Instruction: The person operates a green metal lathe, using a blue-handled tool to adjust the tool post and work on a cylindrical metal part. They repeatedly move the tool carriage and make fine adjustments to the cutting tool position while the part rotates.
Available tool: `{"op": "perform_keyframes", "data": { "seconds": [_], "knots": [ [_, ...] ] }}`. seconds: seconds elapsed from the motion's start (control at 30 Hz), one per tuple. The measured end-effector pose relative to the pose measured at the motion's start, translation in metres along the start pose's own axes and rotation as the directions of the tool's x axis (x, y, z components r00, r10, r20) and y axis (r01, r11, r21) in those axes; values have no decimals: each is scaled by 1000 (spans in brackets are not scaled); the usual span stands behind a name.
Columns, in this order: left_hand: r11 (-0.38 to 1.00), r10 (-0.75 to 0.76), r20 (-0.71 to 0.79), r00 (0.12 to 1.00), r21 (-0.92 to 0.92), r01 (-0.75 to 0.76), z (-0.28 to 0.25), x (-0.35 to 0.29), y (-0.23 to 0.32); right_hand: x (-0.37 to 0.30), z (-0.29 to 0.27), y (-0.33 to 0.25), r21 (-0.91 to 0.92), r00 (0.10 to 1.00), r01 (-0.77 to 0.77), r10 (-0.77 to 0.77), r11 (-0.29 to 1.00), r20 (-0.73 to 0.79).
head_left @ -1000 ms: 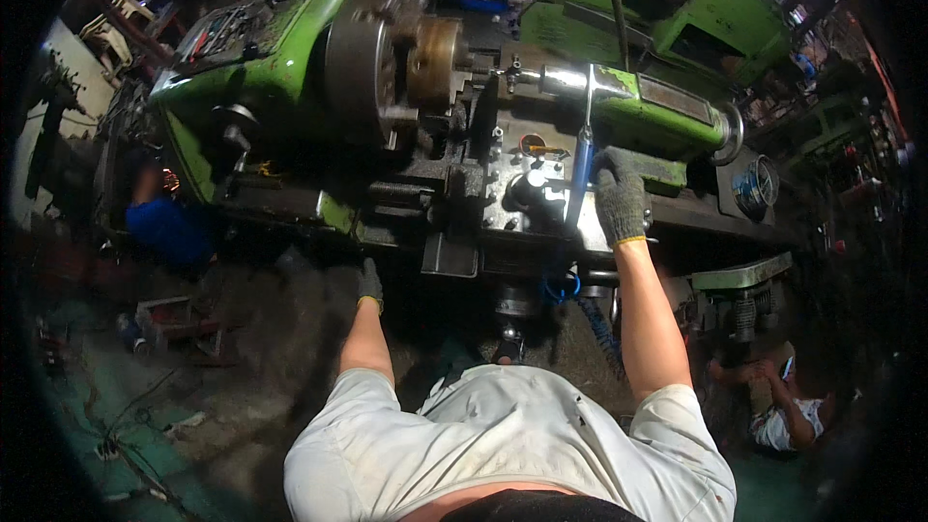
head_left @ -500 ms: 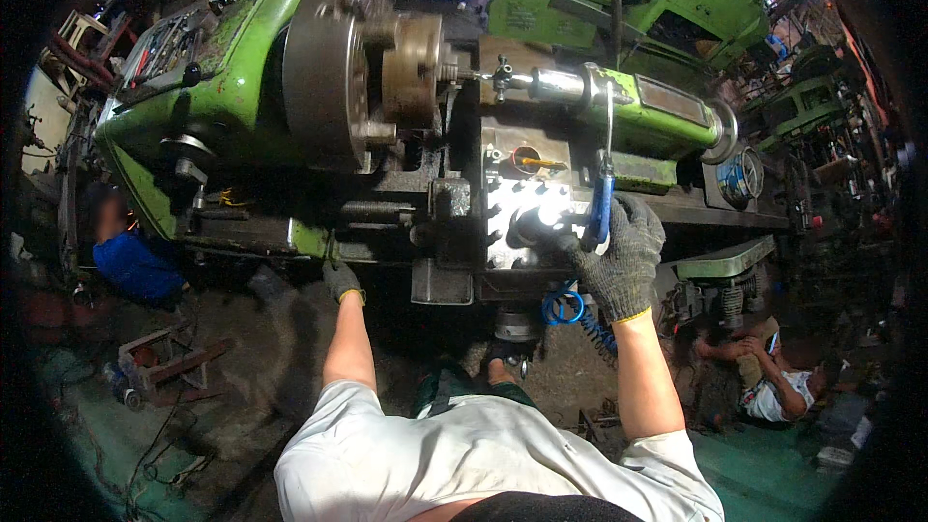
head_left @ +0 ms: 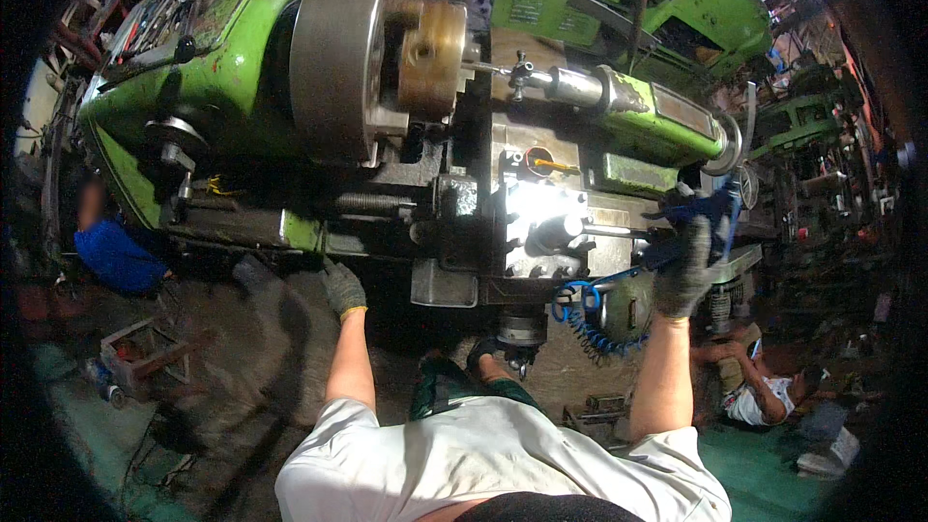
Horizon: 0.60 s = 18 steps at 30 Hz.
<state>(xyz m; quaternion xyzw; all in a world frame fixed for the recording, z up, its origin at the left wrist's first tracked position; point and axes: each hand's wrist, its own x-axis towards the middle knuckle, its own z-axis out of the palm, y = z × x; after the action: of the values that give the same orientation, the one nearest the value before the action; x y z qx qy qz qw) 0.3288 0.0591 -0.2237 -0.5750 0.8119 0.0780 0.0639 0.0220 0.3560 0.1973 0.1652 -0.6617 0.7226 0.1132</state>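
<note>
My right hand (head_left: 684,275), in a grey glove, is raised to the right of the tool post (head_left: 559,232) on a green lathe. It is shut on a blue air blow gun (head_left: 725,222), smeared by motion, whose thin metal nozzle points up past the tailstock handwheel (head_left: 725,143). A coiled blue hose (head_left: 604,333) hangs to its left. My gloved left hand (head_left: 344,292) is low at the lathe's front, just under a short lever (head_left: 325,238) beside a green block. Its fingers look loosely stretched out; whether they touch the lever is unclear.
A large chuck (head_left: 338,58) carries a blurred brass-coloured workpiece (head_left: 430,58). The green tailstock (head_left: 667,116) stands right of it. A person in blue (head_left: 121,256) is at far left; another sits low at right (head_left: 759,391). A metal frame (head_left: 145,353) lies on the floor.
My right hand has swung the air blow gun rightward, away from the tool post. My left hand has dropped slightly from the lever, its fingers looser. The view has shifted a little.
</note>
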Motion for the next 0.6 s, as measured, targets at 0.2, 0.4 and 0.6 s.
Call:
{"op": "perform_keyframes", "data": {
  "seconds": [0.2,0.4,0.6],
  "knots": [
    [881,76,335,939,418,-221,8,-28,0,56,-99,-6,296,946,-219,129,930,297],
    [995,85,387,918,14,-98,24,-31,11,107,-107,-19,-169,908,-271,310,948,280],
    [787,110,-233,966,-573,-228,-38,-54,62,188,-50,7,-235,768,-243,335,941,546]
  ]
}}
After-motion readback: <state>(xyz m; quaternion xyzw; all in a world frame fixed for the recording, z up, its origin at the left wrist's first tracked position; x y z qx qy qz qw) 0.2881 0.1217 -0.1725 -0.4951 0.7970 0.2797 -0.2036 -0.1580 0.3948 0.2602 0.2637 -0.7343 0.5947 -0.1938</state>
